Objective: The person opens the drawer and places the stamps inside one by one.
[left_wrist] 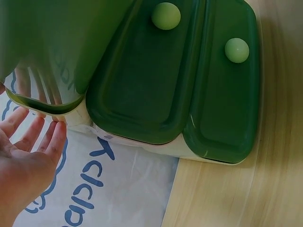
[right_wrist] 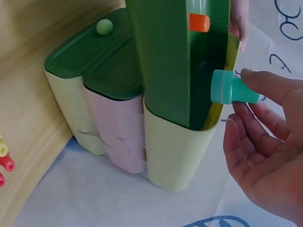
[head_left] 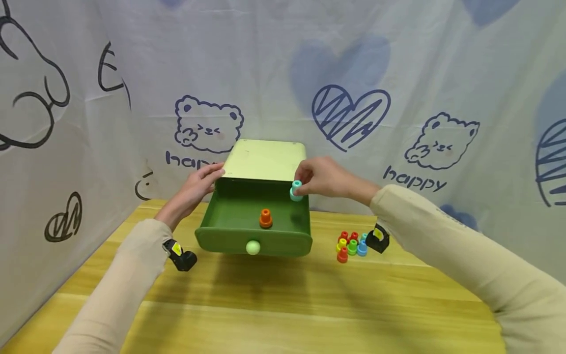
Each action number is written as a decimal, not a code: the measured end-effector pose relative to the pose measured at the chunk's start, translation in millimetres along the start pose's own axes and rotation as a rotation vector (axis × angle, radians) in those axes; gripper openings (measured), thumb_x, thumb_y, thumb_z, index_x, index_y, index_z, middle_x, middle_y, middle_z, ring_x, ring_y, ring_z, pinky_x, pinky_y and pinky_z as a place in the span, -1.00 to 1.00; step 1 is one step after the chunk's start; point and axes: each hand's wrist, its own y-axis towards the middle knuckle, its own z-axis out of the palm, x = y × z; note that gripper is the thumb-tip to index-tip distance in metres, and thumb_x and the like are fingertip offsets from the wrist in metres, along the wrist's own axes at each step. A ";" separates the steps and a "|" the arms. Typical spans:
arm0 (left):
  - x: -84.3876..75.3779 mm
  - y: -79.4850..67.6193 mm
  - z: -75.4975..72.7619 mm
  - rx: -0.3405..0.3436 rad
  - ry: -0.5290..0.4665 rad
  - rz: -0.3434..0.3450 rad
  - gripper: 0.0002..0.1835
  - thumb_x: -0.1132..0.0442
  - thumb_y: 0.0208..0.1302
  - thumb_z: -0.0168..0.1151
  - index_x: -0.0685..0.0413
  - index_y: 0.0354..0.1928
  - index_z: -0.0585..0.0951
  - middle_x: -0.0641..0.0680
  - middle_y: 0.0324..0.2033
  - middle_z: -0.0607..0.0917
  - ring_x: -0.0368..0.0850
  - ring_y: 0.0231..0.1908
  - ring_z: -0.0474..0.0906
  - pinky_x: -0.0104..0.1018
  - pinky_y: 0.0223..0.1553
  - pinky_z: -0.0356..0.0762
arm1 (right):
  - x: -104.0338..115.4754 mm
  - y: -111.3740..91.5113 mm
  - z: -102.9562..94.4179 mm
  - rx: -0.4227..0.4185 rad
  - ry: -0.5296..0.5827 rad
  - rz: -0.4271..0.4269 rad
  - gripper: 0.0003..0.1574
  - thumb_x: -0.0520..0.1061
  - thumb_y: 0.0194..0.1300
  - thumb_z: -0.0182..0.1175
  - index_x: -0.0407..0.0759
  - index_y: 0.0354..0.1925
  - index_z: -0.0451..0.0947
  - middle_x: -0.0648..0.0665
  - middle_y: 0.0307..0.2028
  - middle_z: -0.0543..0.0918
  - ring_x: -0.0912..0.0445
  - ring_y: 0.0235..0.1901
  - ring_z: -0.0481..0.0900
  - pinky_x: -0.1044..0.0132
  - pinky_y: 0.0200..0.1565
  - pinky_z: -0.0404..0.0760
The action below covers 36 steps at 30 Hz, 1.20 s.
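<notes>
A small drawer cabinet [head_left: 265, 160] has its green top drawer [head_left: 232, 202] pulled out. In the drawer stands an orange stepped peg [head_left: 266, 219]. My right hand [head_left: 326, 178] pinches a turquoise stepped peg [right_wrist: 222, 87] between thumb and fingers, just above the drawer's right rear side. At the cabinet's left side is my left hand [head_left: 192, 191]; its fingers [left_wrist: 56, 142] are extended and the tips touch the upper cabinet edge. The left wrist view also shows two lower drawers below, pushed in, with pale green round knobs [left_wrist: 236, 50].
Right of the cabinet, several red, yellow, green and blue pegs [head_left: 352, 247] stand grouped on the wooden table [head_left: 283, 324]. A printed white cloth [head_left: 265, 69] hangs directly behind the cabinet, and more cloth hangs at the left. Each wrist wears a small black camera [head_left: 180, 255].
</notes>
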 end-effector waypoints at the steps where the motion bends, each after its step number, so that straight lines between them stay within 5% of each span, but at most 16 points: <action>1: -0.2 0.4 0.1 -0.004 0.001 0.002 -0.33 -0.03 0.49 -0.05 0.15 0.49 0.12 0.19 0.44 0.12 0.10 0.42 0.00 0.07 0.37 0.06 | 0.7 0.5 -1.0 -0.001 -0.005 -0.004 -0.74 -0.19 0.11 0.43 -0.28 -0.28 0.58 -0.12 -0.33 0.69 0.03 -0.27 0.62 0.22 -0.15 0.62; 10: 0.5 -0.4 0.4 0.004 0.000 0.001 -0.33 -0.02 0.50 -0.06 0.15 0.49 0.11 0.20 0.45 0.11 0.10 0.42 -0.01 0.07 0.38 0.04 | 0.9 5.7 12.6 0.070 -0.005 -0.096 -0.78 -0.17 0.15 0.42 -0.27 -0.28 0.63 -0.06 -0.36 0.70 0.11 -0.31 0.63 0.31 -0.20 0.63; 36: 0.8 0.0 -0.5 -0.003 -0.022 -0.001 -0.34 -0.01 0.50 -0.05 0.14 0.49 0.12 0.17 0.45 0.11 0.08 0.42 0.00 0.04 0.38 0.04 | -0.9 15.0 38.9 0.206 0.050 -0.111 -0.78 -0.30 0.09 0.42 -0.33 -0.23 0.66 -0.10 -0.33 0.72 0.12 -0.29 0.66 0.35 -0.19 0.63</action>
